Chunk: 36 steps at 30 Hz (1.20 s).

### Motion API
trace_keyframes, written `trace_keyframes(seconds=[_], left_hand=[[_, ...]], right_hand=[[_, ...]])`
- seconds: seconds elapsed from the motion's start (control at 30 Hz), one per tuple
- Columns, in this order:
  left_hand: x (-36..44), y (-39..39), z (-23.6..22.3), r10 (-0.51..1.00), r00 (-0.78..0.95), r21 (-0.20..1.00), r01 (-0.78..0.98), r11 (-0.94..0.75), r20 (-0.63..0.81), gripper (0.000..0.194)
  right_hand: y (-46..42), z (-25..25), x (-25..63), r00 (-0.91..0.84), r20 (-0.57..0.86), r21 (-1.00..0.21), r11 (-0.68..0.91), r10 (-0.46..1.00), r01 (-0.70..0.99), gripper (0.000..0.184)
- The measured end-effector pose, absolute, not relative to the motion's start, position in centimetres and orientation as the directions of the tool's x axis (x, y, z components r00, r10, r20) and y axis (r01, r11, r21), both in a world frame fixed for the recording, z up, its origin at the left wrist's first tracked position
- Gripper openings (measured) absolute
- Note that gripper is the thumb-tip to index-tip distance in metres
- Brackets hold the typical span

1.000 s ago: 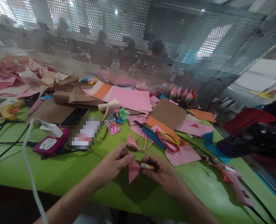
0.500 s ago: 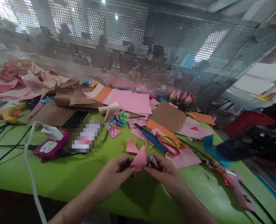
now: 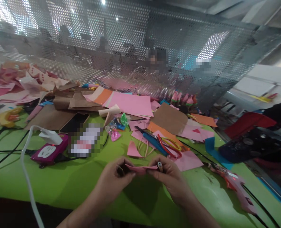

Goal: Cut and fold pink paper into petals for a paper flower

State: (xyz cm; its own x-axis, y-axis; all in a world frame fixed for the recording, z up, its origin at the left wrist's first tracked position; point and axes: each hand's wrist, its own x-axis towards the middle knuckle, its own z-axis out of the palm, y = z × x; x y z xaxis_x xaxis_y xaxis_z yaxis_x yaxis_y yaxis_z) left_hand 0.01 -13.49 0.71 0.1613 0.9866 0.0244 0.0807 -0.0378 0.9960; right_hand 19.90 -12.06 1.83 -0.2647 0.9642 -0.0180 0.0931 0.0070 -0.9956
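Between my two hands a small piece of pink paper (image 3: 141,169) is held above the table, seen nearly edge-on. My left hand (image 3: 118,175) pinches its left end between thumb and fingers. At the right end my right hand (image 3: 167,177) grips the paper, and a pencil (image 3: 159,166) is tucked in the same hand with its end sticking out. Just beyond the hands lies another cut pink paper piece (image 3: 133,149), beside thin pale strips (image 3: 148,148). Scissors with red and yellow handles (image 3: 171,147) rest on paper scraps.
On the green table (image 3: 88,183), a pink glue gun (image 3: 240,190) with a cable lies at right. A purple power strip (image 3: 50,152), white charger (image 3: 50,136) and dark phone (image 3: 74,123) are at left. Stacked pink paper (image 3: 130,103) and brown card (image 3: 170,117) sit behind, before a perforated metal panel (image 3: 130,44).
The pink paper in my hands has turned from an upright pointed shape to lying nearly flat and edge-on. Both hands stay on it, and the pencil remains in the right hand.
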Motion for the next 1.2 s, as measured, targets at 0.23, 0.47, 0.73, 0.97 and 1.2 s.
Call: trace_keyframes(seconds=[0.23, 0.47, 0.73, 0.97, 1.2], left_hand=[[0.2, -14.9, 0.1, 0.918, 0.158, 0.871, 0.292, -0.395, 0.364, 0.021], [0.2, -16.1, -0.6, 0.796, 0.405, 0.494, 0.629, -0.6, 0.45, 0.023], [-0.4, -16.8, -1.0, 0.864, 0.427, 0.646, 0.587, -0.488, 0.265, 0.034], [-2.5, -16.0, -0.1, 0.95, 0.248, 0.697, 0.648, -0.307, 0.189, 0.033], [-2.9, -15.3, 0.0, 0.944, 0.27, 0.721, 0.614, -0.32, 0.189, 0.033]], right_hand=[[-12.1, 2.7, 20.0, -0.289, 0.045, -0.906, 0.161, 0.956, 0.391, 0.01], [-12.9, 3.2, 21.1, -0.267, 0.016, -0.839, 0.159, 0.963, 0.52, 0.019], [-13.7, 2.8, 21.7, -0.282, 0.022, -0.797, 0.188, 0.959, 0.575, 0.008], [-14.7, 2.5, 20.6, -0.46, -0.01, -0.669, 0.336, 0.888, 0.664, 0.024], [-14.4, 1.5, 20.5, -0.423, 0.005, -0.643, 0.327, 0.906, 0.692, 0.024]])
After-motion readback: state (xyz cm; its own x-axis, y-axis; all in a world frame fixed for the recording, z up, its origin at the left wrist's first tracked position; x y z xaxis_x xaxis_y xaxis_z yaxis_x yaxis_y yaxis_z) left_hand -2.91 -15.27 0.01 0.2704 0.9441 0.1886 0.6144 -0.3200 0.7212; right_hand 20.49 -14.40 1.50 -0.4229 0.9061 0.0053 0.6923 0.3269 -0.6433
